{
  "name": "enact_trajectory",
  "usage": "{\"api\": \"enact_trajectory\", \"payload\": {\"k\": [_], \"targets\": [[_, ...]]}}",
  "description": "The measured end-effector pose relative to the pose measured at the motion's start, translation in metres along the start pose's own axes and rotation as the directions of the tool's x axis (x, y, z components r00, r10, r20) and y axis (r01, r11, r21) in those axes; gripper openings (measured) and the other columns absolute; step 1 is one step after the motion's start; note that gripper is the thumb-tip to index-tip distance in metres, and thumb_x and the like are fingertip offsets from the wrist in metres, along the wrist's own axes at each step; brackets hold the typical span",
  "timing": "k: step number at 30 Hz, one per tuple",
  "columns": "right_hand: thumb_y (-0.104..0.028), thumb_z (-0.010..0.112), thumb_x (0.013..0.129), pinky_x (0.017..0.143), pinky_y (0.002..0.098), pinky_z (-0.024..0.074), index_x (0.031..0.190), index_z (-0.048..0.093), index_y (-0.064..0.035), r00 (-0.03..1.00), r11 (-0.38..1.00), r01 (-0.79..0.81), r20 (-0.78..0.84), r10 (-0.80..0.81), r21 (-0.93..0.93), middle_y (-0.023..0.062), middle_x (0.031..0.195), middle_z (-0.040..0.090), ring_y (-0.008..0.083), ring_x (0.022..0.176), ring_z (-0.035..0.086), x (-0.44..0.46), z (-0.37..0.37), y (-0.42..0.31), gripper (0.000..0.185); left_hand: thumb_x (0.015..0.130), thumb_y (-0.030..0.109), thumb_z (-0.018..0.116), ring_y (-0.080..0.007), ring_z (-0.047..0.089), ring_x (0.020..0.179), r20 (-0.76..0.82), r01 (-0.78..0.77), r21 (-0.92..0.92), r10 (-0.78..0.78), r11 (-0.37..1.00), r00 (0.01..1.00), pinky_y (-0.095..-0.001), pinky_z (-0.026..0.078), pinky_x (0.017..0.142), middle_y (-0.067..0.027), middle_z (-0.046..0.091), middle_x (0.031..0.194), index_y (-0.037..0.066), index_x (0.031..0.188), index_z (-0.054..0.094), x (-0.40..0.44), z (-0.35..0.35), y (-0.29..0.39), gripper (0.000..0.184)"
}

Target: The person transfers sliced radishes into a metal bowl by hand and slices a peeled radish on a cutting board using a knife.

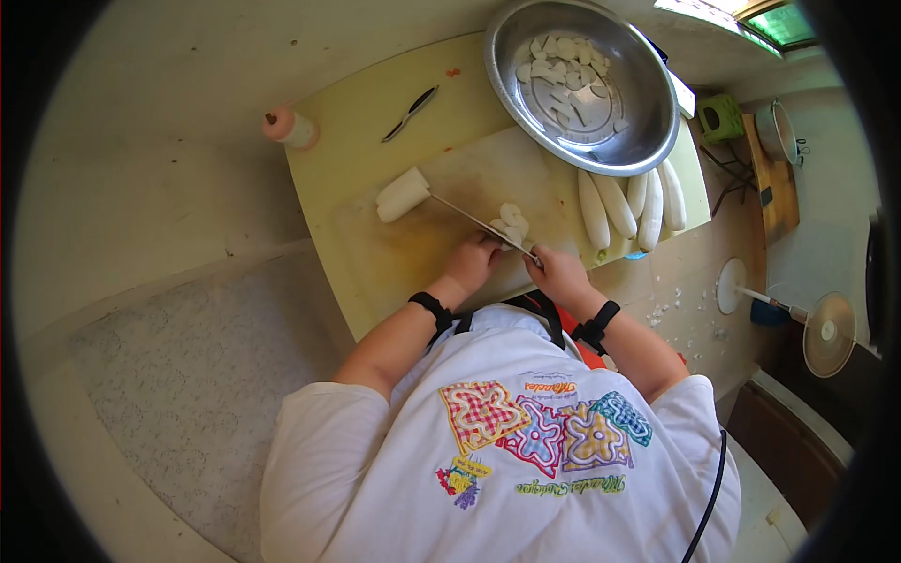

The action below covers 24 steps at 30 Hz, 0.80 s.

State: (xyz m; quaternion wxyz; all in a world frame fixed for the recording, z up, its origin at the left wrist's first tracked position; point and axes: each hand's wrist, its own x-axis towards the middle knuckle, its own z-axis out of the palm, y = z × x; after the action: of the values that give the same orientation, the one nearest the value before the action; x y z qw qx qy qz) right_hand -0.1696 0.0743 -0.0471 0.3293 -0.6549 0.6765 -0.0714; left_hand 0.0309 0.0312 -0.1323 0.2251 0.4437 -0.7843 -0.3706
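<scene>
A knife (469, 217) lies slantwise over the cutting board (469, 174), its handle wrapped in my right hand (560, 279). My left hand (472, 263) is closed, with its fingertips against the near side of the blade; what they press on is mostly hidden, though a bit of white shows there. Several white radish slices (510, 223) rest just beyond the blade. Thick cut white radish pieces (404, 194) sit side by side on the board near the knife's tip.
A steel basin (631, 155) holding white slices stands at the table's far right. Several long peeled white radishes (615, 202) lie below it. A peeler-like tool (410, 114) and a pink-capped bottle (293, 128) are at the far left. A fan (828, 333) stands right.
</scene>
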Motion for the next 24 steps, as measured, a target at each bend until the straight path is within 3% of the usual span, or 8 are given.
{"api": "enact_trajectory", "payload": {"k": [3,5,11,24], "targets": [[-0.034,0.056,0.095,0.065,0.0523,0.0493,0.088,0.061,-0.0085,1.000,1.000,0.005,-0.002,-0.005,-0.006,0.0188,0.074,0.065,0.0419,0.072,0.063,0.002,-0.003,0.003,0.026,0.084,0.014,0.068,-0.0373,0.065,0.089,0.031,0.041,0.016,-0.042,0.999,0.999,-0.0440,0.055,0.079,-0.0165,0.066,0.099,0.007,0.095,0.072,0.001,0.001,0.001,0.014],[-0.034,0.056,0.095,0.064,0.0522,0.0489,0.088,0.061,-0.0082,1.000,0.999,0.010,-0.011,-0.010,0.034,0.0190,0.074,0.065,0.0420,0.072,0.063,0.003,-0.006,0.002,0.028,0.083,0.012,0.067,-0.0379,0.064,0.085,-0.024,-0.027,-0.003,0.027,1.000,0.999,-0.0459,0.054,0.075,-0.0170,0.064,0.093,0.006,0.093,0.070,0.000,0.000,0.001,0.012],[-0.035,0.058,0.094,0.063,0.0516,0.0487,0.087,0.061,-0.0078,0.999,0.999,0.009,-0.036,-0.008,0.035,0.0191,0.073,0.064,0.0419,0.071,0.062,-0.006,-0.010,0.002,0.028,0.085,0.015,0.068,-0.0380,0.064,0.087,0.025,0.051,0.016,-0.052,0.999,0.998,-0.0451,0.054,0.077,-0.0166,0.065,0.095,0.007,0.092,0.070,0.001,-0.004,0.007,0.012],[-0.034,0.059,0.094,0.059,0.0506,0.0485,0.086,0.061,-0.0069,0.999,0.999,0.007,-0.032,-0.005,0.046,0.0185,0.066,0.062,0.0411,0.064,0.062,-0.021,-0.019,-0.001,0.028,0.086,0.015,0.066,-0.0384,0.063,0.089,0.023,0.020,0.010,-0.021,1.000,1.000,-0.0458,0.053,0.078,-0.0178,0.065,0.097,0.005,0.095,0.069,0.002,-0.006,0.008,0.013]]}}
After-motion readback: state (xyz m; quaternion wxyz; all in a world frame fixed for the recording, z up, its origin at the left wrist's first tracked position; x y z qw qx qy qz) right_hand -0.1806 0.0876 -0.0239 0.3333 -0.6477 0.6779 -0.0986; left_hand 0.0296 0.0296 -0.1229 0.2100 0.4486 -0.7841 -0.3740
